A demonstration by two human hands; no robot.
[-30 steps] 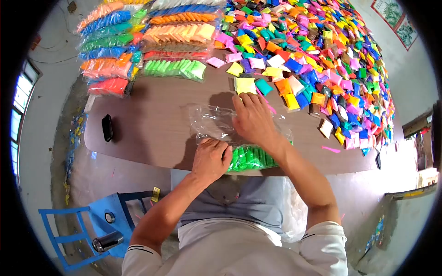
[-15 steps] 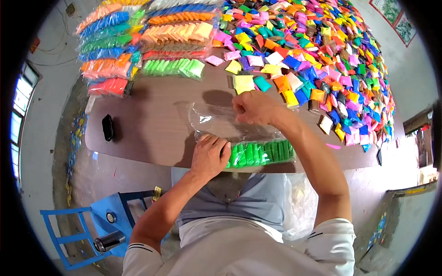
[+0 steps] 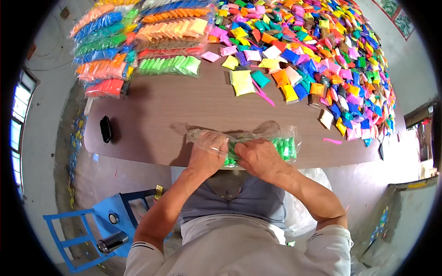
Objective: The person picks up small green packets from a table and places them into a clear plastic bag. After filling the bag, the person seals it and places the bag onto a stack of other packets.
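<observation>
A clear plastic bag with a row of green packets (image 3: 285,148) lies at the table's near edge. My left hand (image 3: 208,149) is closed on the bag's left end, with some clear film over its fingers. Beside it, my right hand (image 3: 258,156) has its fingers curled down on the middle of the bag, and the green packets show on both sides of it. The fingertips of both hands are partly hidden by the plastic and the knuckles.
Bagged rows of coloured packets (image 3: 170,66) stand at the back left of the table (image 3: 156,119). A large heap of loose packets (image 3: 317,60) covers the back right. A black object (image 3: 106,129) lies at left, a blue chair (image 3: 108,216) below.
My right hand has come down and toward me from above the bag onto its middle. The bag's clear upper part, spread out before, is now folded down near the packets.
</observation>
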